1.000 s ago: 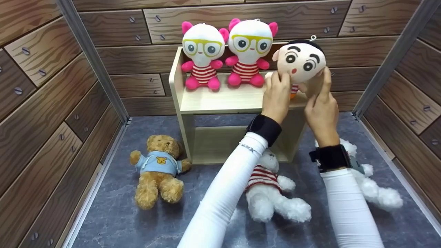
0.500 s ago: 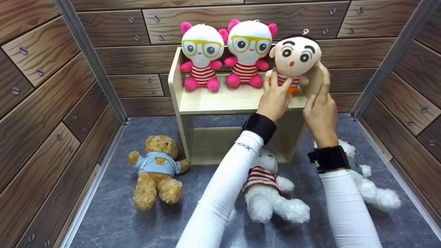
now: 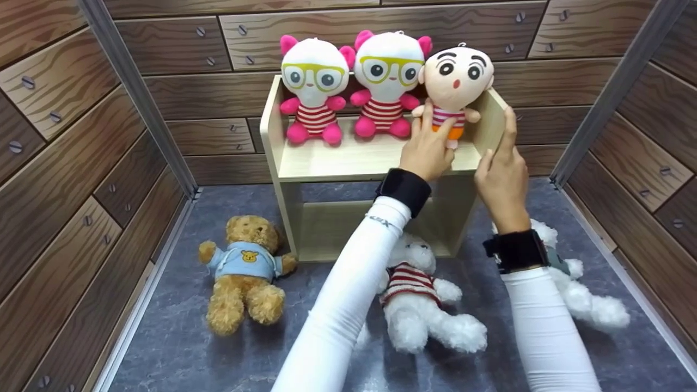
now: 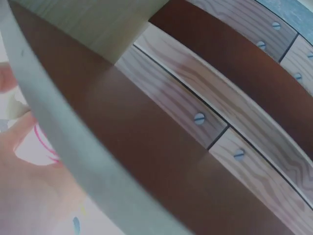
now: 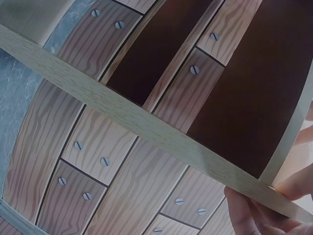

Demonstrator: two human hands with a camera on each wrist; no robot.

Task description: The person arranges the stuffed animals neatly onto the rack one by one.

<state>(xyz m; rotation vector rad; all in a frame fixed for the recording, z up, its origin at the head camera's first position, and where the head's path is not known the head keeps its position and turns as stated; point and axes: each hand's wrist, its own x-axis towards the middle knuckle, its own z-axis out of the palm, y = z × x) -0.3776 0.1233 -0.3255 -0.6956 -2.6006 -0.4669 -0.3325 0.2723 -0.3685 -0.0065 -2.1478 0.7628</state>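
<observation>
A boy doll (image 3: 459,79) with a striped shirt and orange shorts sits upright at the right end of the upper shelf board. My left hand (image 3: 427,149) touches its body, two fingers extended against the shirt and one arm. At the right side panel of the wooden shelf unit (image 3: 493,120), my right hand (image 3: 503,179) grips the edge, index finger pointing up along the outside. The right wrist view has the right hand's fingers (image 5: 239,210) on either side of that panel. To the doll's left sit two pink-and-white plush toys (image 3: 313,81) with yellow glasses.
A brown teddy bear (image 3: 248,272) in a blue shirt lies on the grey floor left of the unit. In front lies a white plush (image 3: 414,305) in a striped sweater, partly behind the left sleeve. Another white plush (image 3: 582,294) lies at right. Wood-patterned walls (image 3: 190,98) enclose the space.
The boy doll has moved left and down onto the shelf and straightened from its tilt. My left hand has shifted slightly left and down with it; the right hand stays at the panel.
</observation>
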